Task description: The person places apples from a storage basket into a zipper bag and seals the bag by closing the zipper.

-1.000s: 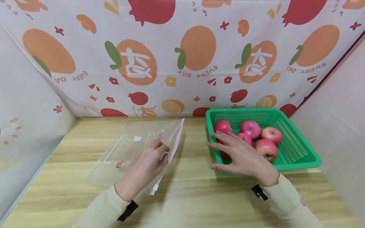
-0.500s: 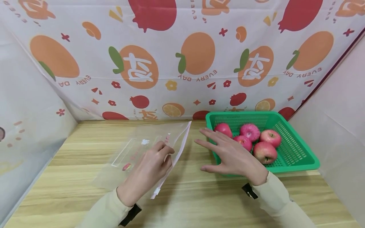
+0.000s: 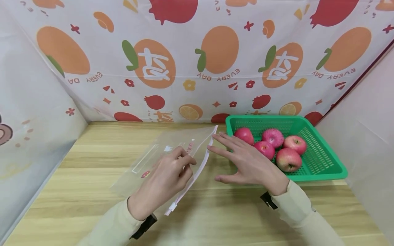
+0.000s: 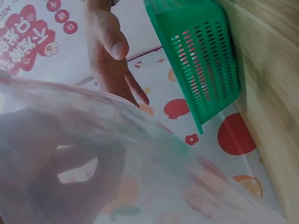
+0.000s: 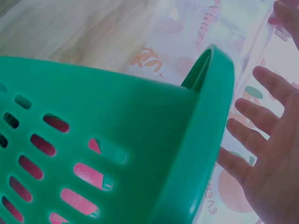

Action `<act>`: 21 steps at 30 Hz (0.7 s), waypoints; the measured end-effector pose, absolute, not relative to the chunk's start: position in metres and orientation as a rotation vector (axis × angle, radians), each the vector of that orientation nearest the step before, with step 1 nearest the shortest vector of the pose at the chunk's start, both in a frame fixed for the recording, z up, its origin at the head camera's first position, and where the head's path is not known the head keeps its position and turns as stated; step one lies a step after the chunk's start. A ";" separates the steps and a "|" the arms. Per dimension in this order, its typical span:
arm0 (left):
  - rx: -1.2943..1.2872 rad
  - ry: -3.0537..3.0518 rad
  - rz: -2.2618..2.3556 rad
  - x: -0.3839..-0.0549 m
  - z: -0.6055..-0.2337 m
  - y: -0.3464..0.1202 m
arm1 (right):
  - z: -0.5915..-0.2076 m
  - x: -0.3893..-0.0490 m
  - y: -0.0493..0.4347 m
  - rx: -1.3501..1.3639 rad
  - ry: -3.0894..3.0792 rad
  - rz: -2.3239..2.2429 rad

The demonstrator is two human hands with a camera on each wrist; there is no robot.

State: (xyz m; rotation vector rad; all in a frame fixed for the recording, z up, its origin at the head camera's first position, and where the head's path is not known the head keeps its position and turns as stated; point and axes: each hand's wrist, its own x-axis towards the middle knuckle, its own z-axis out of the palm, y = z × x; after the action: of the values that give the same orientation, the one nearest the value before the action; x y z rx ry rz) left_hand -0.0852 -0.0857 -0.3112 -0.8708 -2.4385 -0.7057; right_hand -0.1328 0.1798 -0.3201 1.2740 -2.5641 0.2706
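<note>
A clear zip bag [image 3: 201, 138] with printed pictures spreads across the middle of the table, its pale pink zip edge facing right. The white slider [image 3: 172, 206] sits at the near end of that edge. My left hand [image 3: 166, 179] pinches the bag's plastic between thumb and fingers close to the opening; in the left wrist view the film [image 4: 154, 158] covers much of this hand. With fingers spread, my right hand [image 3: 246, 164] hovers between the bag and the basket, fingertips overlapping the zip edge in the head view. Its palm [image 5: 275, 158] holds nothing.
A green plastic basket [image 3: 333, 176] stands at the right, against the back cloth, with several red apples [image 3: 288, 160] grouped in its left part. Fruit-patterned cloth [image 3: 184, 51] hangs behind the wooden table [image 3: 101, 140], and pale side walls close off left and right.
The left hand has drawn the bag rightward toward the basket. The right hand has moved left off the apples, fingers still spread, and now lies by the zip edge.
</note>
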 end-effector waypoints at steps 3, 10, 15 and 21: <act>-0.877 -2.439 -0.717 -0.085 -0.309 -0.085 | -0.318 -0.133 0.179 1.281 -2.579 0.254; -0.895 -2.372 -0.786 -0.086 -0.303 -0.086 | -0.317 -0.132 0.179 1.290 -2.562 0.230; -0.847 -2.344 -0.799 -0.086 -0.300 -0.089 | -0.317 -0.132 0.180 1.289 -2.537 0.211; -0.765 -2.305 -0.823 -0.087 -0.295 -0.095 | -0.318 -0.130 0.183 1.291 -2.508 0.196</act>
State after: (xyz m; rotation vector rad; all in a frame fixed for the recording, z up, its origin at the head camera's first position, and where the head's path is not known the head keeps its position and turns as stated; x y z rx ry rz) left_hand -0.0872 -0.0955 -0.2953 -0.7652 -2.3047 -0.8229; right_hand -0.1303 0.1830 -0.3185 1.2911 -2.5078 0.1960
